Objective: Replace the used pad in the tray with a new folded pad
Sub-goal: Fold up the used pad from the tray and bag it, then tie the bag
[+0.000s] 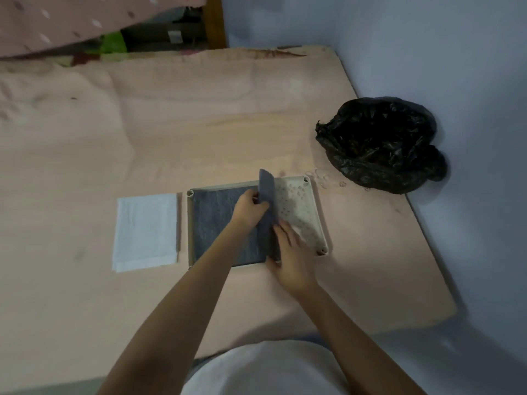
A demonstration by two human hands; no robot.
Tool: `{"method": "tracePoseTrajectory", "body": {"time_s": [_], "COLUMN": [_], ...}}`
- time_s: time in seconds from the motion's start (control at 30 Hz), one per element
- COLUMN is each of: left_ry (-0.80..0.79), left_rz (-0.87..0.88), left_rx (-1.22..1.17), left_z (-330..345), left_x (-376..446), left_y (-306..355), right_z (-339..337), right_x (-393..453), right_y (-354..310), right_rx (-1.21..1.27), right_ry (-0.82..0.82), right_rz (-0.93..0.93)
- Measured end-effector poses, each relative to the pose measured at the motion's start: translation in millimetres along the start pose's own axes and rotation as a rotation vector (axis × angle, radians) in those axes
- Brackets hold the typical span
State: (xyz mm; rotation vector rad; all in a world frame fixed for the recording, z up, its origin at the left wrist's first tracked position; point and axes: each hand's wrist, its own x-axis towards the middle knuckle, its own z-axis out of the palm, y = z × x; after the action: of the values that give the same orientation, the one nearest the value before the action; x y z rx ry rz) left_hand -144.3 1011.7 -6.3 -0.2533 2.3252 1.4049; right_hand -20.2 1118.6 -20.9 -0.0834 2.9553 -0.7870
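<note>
A cream plastic tray (312, 212) with a perforated floor lies on the pink mattress. A grey used pad (216, 223) covers its left part, and the pad's right edge is lifted upright and folded over. My left hand (251, 208) pinches that raised edge near its top. My right hand (288, 252) grips the same raised edge lower down, at the tray's near side. A white folded pad (145, 230) lies flat on the mattress just left of the tray.
An open black plastic bag (379, 143) sits to the right of the tray against the blue wall (456, 81). The mattress (171, 124) stretches far and left. A wooden bed leg (215, 21) and patterned cloth are at the top.
</note>
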Motion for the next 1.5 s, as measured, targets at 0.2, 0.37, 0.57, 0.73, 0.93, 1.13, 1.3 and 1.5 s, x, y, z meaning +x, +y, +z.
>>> {"method": "tracePoseTrajectory", "body": {"time_s": [0.2, 0.37, 0.57, 0.73, 0.93, 1.13, 1.3, 1.5], "left_ry": [0.083, 0.122, 0.187, 0.230, 0.116, 0.093, 0.089, 0.119], "left_rz": [-0.064, -0.042, 0.019, 0.388, 0.449, 0.452, 0.482, 0.474], "left_rx": [0.059, 0.247, 0.523, 0.943, 1.099, 1.069, 1.021, 1.017], "left_z": [-21.4, -27.5, -27.2, -15.3, -7.6, -5.4, -6.8, -5.9], "left_x": [-3.7, -8.2, -13.4, -14.9, -5.8, -3.0, -3.6, -3.2], "left_y": [-27.6, -41.2, -49.7, -55.8, -65.1, -71.2, -72.0, -70.0], "right_z": [15.3, 21.9, 20.5, 16.6, 8.9, 8.8, 18.9, 29.8], "right_x": [9.3, 12.9, 18.9, 24.7, 45.8, 95.3, 110.5, 113.4], "right_y": [-8.5, -4.4, -2.7, 4.0, 12.4, 11.7, 14.6, 21.2], "right_rx": [-0.102, -0.158, -0.202, -0.239, -0.214, -0.408, -0.564, -0.546], "right_ry": [-0.102, -0.165, -0.177, -0.253, -0.121, -0.144, -0.197, -0.219], "right_rz": [-0.165, -0.218, -0.271, -0.313, -0.243, -0.233, -0.269, -0.245]}}
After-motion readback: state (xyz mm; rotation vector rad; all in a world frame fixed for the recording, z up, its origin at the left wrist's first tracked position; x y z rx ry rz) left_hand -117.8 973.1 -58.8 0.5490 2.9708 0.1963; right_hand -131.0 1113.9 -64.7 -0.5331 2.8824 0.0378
